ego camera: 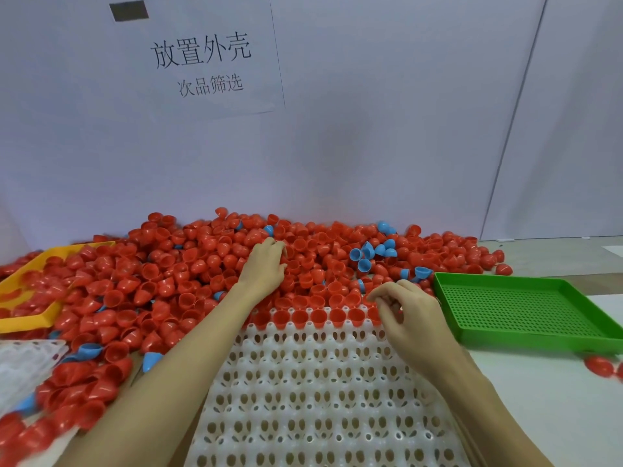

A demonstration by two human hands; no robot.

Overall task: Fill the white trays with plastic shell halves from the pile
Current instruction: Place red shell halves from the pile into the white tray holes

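Head view: red shell halves (188,264) heaped, few blue; white tray (303,399) mostly empty, apparently.

Pile (188,271): red plastic shell halves, a few blue ones mixed in, heaped along the back wall.
White tray (320,399): directly in front of the person, rows of empty sockets; only the far row holds red shell halves (323,316).
Left hand (266,267): palm down in the pile, fingers curled among the red halves.
Right hand (408,311): fingers bent over the right end of the tray's far row.
Green tray (526,315): perforated, at the right, beside the pile.
Yellow tray (30,323): at the left, partly buried in shells.
Paper sign (202,62): on the wall, Chinese characters.
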